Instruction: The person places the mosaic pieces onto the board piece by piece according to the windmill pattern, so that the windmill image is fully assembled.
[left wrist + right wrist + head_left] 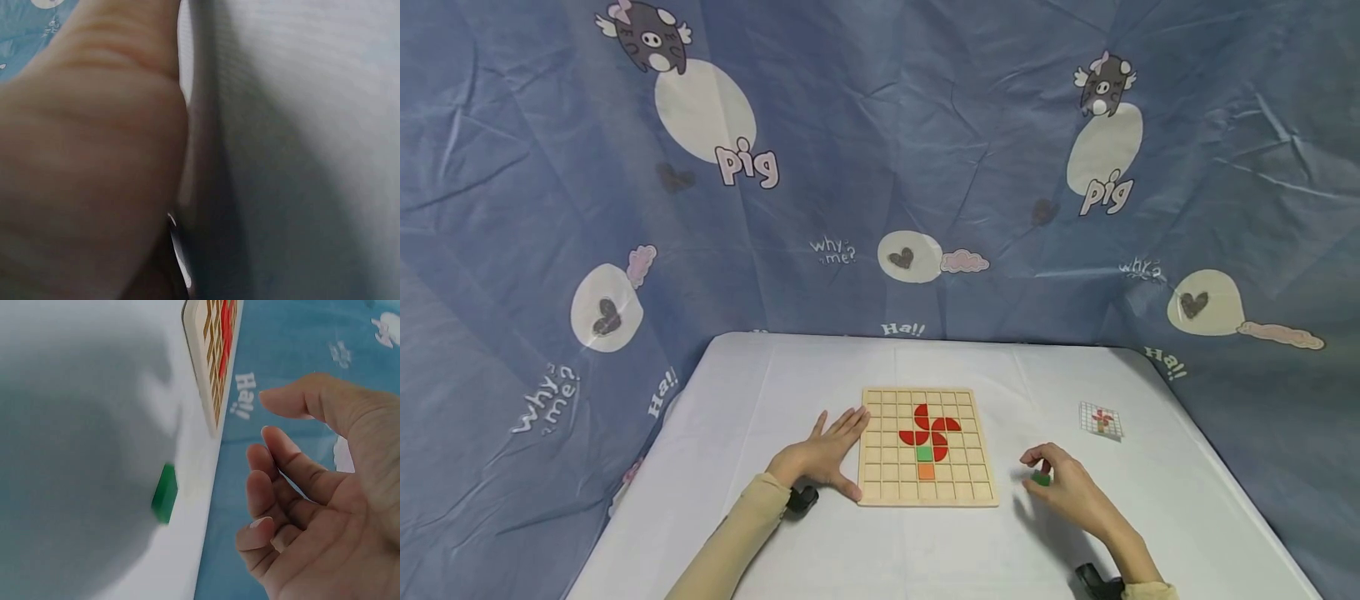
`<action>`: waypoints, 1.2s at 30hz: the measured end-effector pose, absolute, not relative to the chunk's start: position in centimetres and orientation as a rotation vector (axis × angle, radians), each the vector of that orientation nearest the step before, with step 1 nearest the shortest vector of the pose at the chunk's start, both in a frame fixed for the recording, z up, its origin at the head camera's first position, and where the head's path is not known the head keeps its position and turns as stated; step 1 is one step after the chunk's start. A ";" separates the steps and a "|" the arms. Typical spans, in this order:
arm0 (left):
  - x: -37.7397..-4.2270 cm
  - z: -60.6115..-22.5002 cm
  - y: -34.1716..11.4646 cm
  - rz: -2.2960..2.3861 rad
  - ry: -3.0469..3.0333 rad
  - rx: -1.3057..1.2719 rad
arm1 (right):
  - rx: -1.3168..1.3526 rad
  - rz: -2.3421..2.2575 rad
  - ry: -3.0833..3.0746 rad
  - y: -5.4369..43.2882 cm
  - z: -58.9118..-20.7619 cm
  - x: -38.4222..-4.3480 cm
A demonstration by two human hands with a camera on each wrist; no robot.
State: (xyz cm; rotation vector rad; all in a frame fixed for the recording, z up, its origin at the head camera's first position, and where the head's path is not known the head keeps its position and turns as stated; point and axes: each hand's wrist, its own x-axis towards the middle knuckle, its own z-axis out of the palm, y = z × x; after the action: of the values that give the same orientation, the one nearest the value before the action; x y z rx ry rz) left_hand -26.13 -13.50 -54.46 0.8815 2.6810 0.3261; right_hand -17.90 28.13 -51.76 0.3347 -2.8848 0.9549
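A square wooden grid board [880,492] lies on the white table, with several red petal-shaped pieces [921,415], a green square [924,453] and an orange square [927,472] in its cells. My left hand [823,454] rests at the board's left edge, fingers spread, its fingertips and thumb touching the rim. To the right of the board, my right hand [1067,492] hovers above the table with loosely bent fingers. A loose green piece [165,494] shows apart from those fingers in the right wrist view. Mostly wrist and table fill the left wrist view.
A small pattern card [1101,420] lies at the right of the table [820,550], showing a red pinwheel on a grid. Behind the table hangs a blue cloth [850,167] printed with pigs and lettering. Each wrist wears a black camera mount [802,500].
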 end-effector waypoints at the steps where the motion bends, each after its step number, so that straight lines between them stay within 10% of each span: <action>1: -26.1 -54.5 -13.5 0.326 2.682 0.881 | 0.321 0.953 -2.889 28.5 -51.8 -17.9; 36: -26.1 -54.3 -13.5 0.358 2.680 0.878 | 0.026 0.947 -3.044 31.3 -54.2 -18.5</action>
State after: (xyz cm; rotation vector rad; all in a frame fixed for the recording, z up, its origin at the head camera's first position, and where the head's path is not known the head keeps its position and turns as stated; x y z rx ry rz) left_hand -26.06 -13.50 -54.27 0.8778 2.6804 0.3575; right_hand -18.51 31.29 -54.17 0.0255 -3.0440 0.9467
